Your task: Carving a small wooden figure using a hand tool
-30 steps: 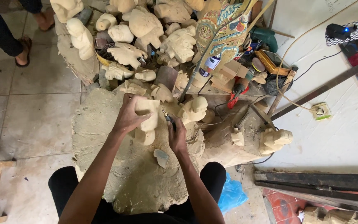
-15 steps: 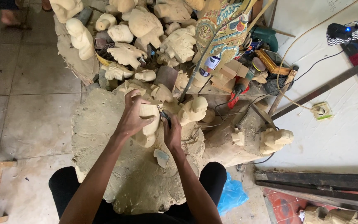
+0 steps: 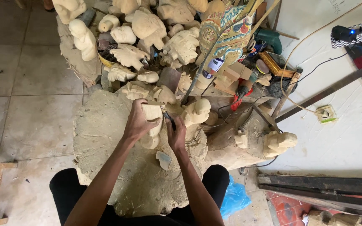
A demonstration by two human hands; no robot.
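My left hand (image 3: 137, 121) grips a pale unfinished wooden figure (image 3: 152, 122) and steadies it on a dusty cloth-covered work mat (image 3: 101, 138). My right hand (image 3: 176, 134) is closed around a dark-handled carving tool (image 3: 168, 118), whose tip meets the figure's right side. A small flat chip of wood (image 3: 163, 159) lies on the mat just below my right wrist. My knees in black trousers frame the mat's near edge.
Many pale carved figures (image 3: 147, 29) are piled beyond the mat, with a painted figure (image 3: 223, 33) among them. A red-handled power tool (image 3: 241, 92), cables and a wall socket (image 3: 327, 113) lie to the right. A blue plastic bag (image 3: 233, 199) sits by my right knee.
Both hands have shifted only slightly on the figure, with the tool still against it. A person's feet seen at the top left earlier are out of the frame now.
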